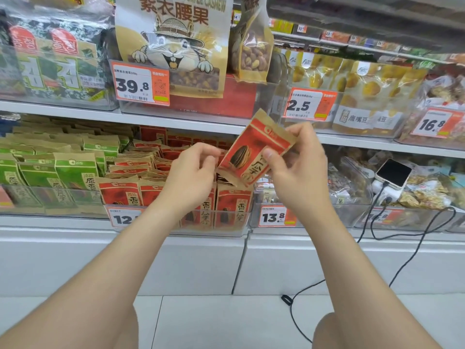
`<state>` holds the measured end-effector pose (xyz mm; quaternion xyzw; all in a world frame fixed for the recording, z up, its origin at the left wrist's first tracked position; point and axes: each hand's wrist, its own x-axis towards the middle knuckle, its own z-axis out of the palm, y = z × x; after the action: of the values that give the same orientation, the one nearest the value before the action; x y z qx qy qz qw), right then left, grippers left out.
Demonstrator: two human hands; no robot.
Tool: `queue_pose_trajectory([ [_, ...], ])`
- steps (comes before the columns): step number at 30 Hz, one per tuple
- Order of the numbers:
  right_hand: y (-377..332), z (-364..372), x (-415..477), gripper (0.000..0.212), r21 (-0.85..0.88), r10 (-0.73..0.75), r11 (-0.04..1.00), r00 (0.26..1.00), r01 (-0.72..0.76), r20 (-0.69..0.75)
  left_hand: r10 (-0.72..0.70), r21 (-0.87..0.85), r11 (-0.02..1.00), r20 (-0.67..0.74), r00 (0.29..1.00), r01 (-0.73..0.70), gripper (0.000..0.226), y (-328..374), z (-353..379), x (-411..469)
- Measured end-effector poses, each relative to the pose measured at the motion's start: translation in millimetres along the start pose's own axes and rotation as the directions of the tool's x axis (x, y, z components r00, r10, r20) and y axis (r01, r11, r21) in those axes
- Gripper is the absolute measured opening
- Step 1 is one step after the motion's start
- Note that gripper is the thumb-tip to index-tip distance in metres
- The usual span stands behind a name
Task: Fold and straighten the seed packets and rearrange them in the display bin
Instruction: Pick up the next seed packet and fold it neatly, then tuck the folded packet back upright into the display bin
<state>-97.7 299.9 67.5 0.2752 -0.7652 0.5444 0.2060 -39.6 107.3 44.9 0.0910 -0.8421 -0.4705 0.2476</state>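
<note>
Many snack goods fill a white shelf unit (75, 114). On its lower level stands a clear display bin (221, 230), with red seed packets (234, 200) upright in rows inside. In front of the bin, the right hand (299, 170) holds one red packet (251, 147) tilted, thumb on its front and fingers behind. The left hand (193, 170) has curled fingertips at this packet's left edge; whether they pinch it, I cannot tell.

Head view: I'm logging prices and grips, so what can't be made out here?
Head view:
- Price tag: left forearm covers everything after "12".
- Left hand: whether it pinches the packet held by the right hand; the contact is blurred.
- Top-right shelf tags: too small and blurred.
</note>
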Motion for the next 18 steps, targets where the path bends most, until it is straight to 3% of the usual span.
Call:
queue_pose_trajectory([
  [5, 2.0, 12.8, 20.9, 0.029, -0.187, -0.201, 0.96, 0.978, 0.206, 0.046, -0.011, 0.273, 0.962, 0.023, 1.0, 0.005, 0.029, -17.9, 4.1, 15.5],
  [8, 9.3, 19.7, 23.4, 0.026, -0.155, -0.31, 0.944, 0.945, 0.293, -0.102, 0.004, 0.423, 0.905, 0.106, 0.994, -0.049, 0.026, -22.6, 7.8, 21.8],
  [11, 15.9, 21.1, 23.3, 0.023, -0.175, -0.402, 0.913, 0.887, 0.369, -0.227, 0.075, 0.531, 0.836, 0.138, 0.988, -0.137, 0.037, -26.3, 10.9, 24.0],
  [14, 27.7, 26.5, 21.8, 0.023, -0.247, -0.427, 0.884, 0.9, 0.396, -0.086, 0.11, 0.546, 0.823, 0.111, 0.988, -0.153, 0.048, -32.5, 15.6, 28.1],
  [18, 50.2, 36.7, 21.6, 0.025, -0.248, -0.308, 0.909, 0.942, 0.333, 0.136, 0.109, 0.547, 0.827, 0.074, 0.991, -0.132, 0.043, -34.5, 18.8, 32.2],
])
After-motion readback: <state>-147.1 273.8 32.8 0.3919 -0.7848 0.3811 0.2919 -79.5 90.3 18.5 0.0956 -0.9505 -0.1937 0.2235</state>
